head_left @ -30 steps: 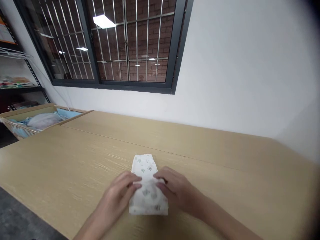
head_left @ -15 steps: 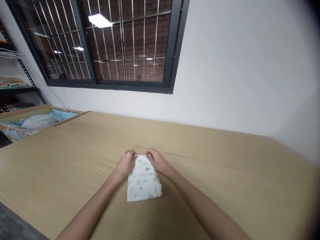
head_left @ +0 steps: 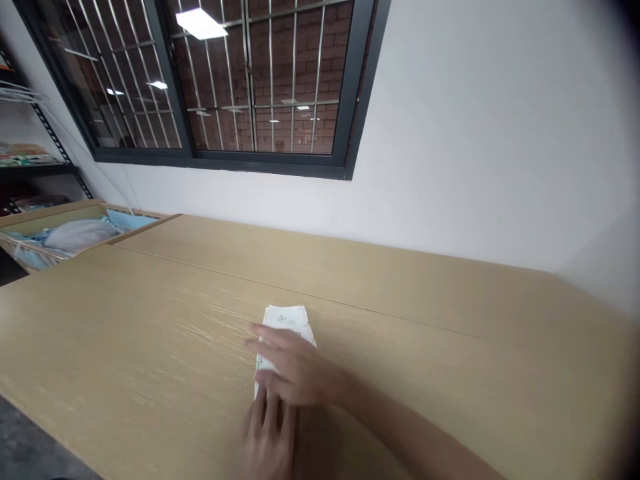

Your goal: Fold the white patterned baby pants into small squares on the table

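Note:
A folded white cloth point(head_left: 287, 319) with a small green and grey print lies flat on the wooden tabletop point(head_left: 165, 333). Across its middle lies my right hand point(head_left: 293, 363), fingers stretched out toward the left and somewhat blurred. My left hand point(head_left: 270, 427) rests at the near end of the cloth, its fingers extended forward and partly under the right hand. Neither hand grips the fabric. Most of the cloth's middle and near edge are hidden beneath the hands.
At the far left, a wooden-sided bin point(head_left: 95, 250) holds light blue and white fabric. Behind it stands a black metal shelf point(head_left: 35, 170) with stacked items. A white wall point(head_left: 450, 133) and a barred window point(head_left: 260, 80) border the table's back edge.
Both hands have let go of the cloth's far corners. The right hand has swept left over the cloth, and the left has drawn back to its near end. The view has shifted slightly.

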A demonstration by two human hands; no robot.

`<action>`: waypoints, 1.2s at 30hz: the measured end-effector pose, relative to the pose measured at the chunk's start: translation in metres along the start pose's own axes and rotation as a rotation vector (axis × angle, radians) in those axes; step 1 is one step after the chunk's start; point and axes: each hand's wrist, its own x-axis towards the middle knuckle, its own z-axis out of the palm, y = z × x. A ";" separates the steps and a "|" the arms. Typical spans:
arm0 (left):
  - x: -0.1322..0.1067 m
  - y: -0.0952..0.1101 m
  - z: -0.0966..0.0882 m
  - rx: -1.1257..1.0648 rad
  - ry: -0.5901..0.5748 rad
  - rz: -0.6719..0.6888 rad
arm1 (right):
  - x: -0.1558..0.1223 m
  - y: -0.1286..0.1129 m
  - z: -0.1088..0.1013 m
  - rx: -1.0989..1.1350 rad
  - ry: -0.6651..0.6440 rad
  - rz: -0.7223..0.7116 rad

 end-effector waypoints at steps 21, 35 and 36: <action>-0.010 0.009 -0.001 0.118 0.005 -0.051 | -0.007 0.056 0.032 -0.080 -0.163 -0.054; -0.002 0.006 -0.010 0.099 0.041 0.004 | 0.010 0.095 0.017 -0.122 -0.120 0.044; -0.001 0.007 -0.010 0.088 0.050 -0.015 | 0.010 0.094 0.017 -0.144 -0.096 0.057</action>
